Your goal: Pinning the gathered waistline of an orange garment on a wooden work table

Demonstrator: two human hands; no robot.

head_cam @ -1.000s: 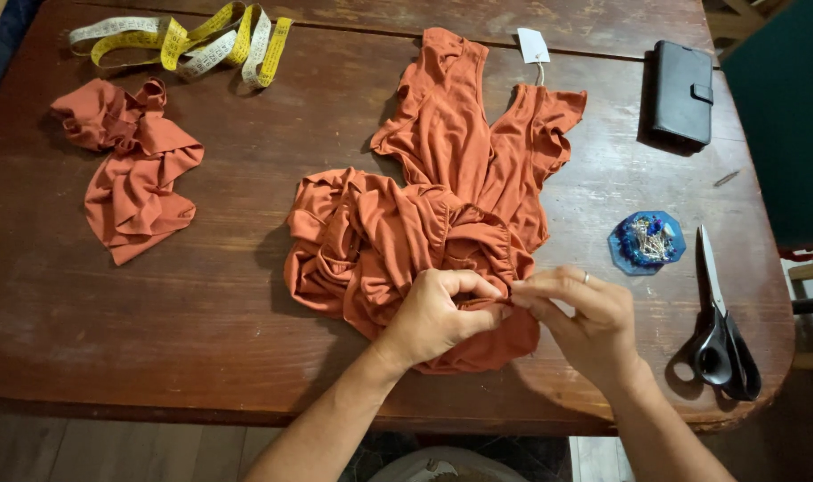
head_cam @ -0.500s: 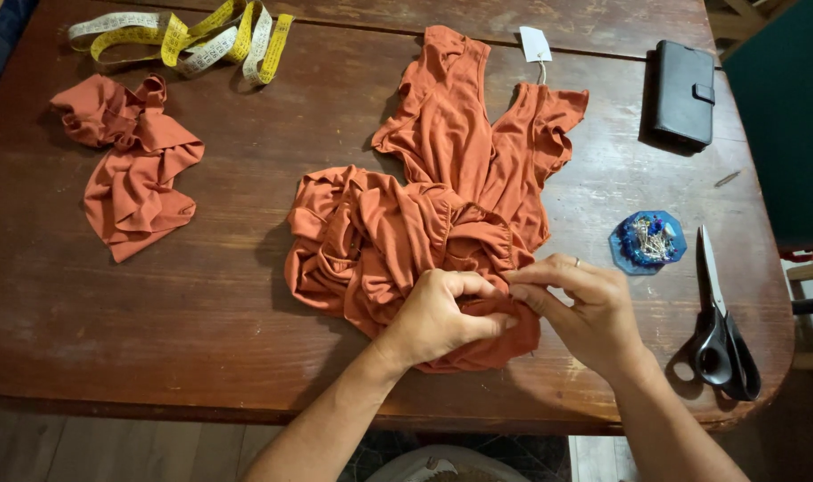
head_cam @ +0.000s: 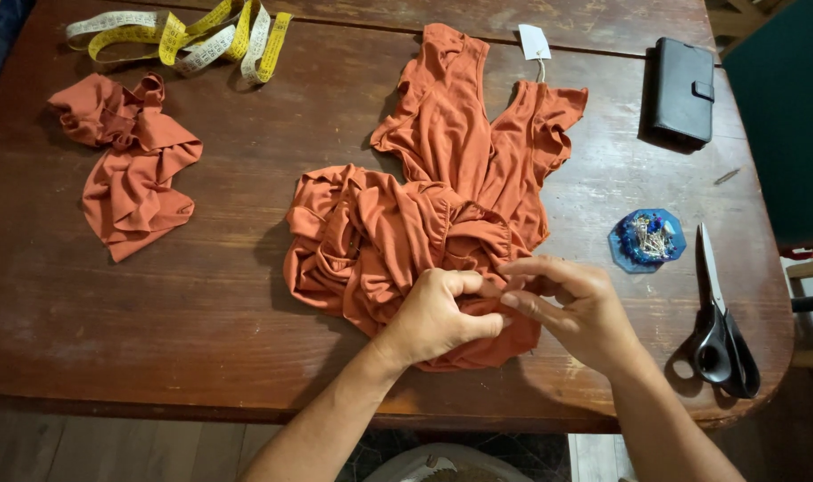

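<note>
Wooden table [head_cam: 246, 295] bore my rust garment [head_cam: 442, 196]; my left hand [head_cam: 438, 317] clenched a fold steady, my right hand [head_cam: 576, 308] fingertips pinching its edge.

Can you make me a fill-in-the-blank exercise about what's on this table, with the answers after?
1. Both the left hand and the right hand pinch the near edge of the ____-coloured garment.
2. The black-handled scissors lie at the table's ____ edge, past the right hand.
3. The blue dish between garment and scissors holds ____.
4. The yellow and white ____ lies coiled at the far left of the wooden table.

Missing words: orange; right; pins; measuring tape
</note>
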